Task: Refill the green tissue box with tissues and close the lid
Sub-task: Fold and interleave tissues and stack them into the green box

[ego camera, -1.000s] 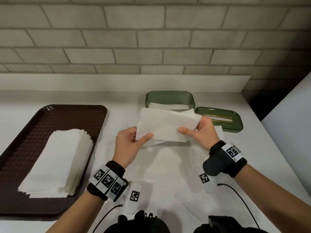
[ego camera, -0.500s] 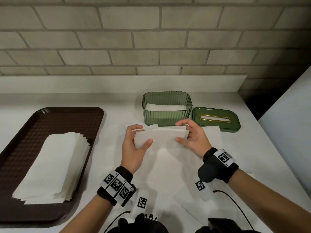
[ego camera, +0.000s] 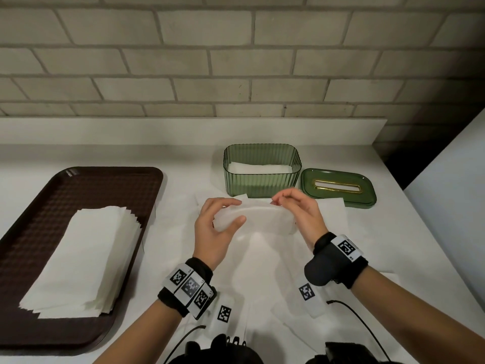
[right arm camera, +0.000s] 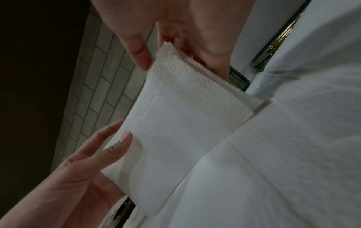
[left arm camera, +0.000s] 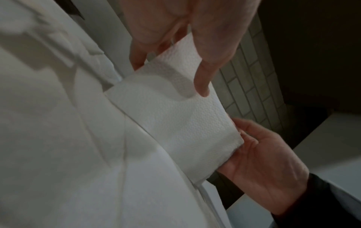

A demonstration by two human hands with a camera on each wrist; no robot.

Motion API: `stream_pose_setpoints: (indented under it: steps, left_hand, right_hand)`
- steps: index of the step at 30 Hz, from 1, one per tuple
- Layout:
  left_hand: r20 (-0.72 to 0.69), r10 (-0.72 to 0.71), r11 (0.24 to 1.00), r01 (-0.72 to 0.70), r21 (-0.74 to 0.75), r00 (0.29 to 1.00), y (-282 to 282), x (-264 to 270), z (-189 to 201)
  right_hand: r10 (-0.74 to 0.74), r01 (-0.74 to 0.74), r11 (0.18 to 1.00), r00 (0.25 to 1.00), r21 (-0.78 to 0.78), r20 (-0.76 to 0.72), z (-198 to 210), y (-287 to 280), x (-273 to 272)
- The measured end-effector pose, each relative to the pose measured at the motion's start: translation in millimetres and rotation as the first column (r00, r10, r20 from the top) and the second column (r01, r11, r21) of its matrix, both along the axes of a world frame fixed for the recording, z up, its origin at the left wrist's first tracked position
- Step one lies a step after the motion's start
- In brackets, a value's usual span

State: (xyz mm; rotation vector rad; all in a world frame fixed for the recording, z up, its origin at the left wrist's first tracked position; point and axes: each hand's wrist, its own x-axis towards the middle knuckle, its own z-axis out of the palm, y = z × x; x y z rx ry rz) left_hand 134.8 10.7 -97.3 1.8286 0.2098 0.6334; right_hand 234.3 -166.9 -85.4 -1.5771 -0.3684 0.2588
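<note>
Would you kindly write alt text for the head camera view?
Two hands, left hand and right hand, hold a folded white tissue in front of an open green tissue box; its lid lies to the right, and a brown tray of tissues sits left.

A white, dimple-embossed tissue (left arm camera: 175, 111) is being shown against a ribbed translucent green box (ego camera: 262, 179). A green lid (ego camera: 338, 198) with a gold-rimmed slot and a waffle-textured brown tray (ego camera: 78, 195) are being displayed on the white surface (ego camera: 393, 232).
</note>
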Motion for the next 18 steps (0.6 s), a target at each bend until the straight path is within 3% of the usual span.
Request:
stream_pose_setpoints:
  steps: [12,18]
  left_hand:
    - [-0.043,-0.016,0.998,0.013,-0.062,0.999,-0.6,1.5,2.0]
    - [-0.166,0.035,0.984,-0.063,-0.169,0.986,5.3,5.3,-4.4]
  right_hand:
    - [-0.031,0.03,0.999,0.999,-0.027,-0.024,1.6,-1.5,-1.9]
    - [0.095,-0.106,0.981,0.993,-0.16,-0.071,-5.3,-16.8,-0.8]
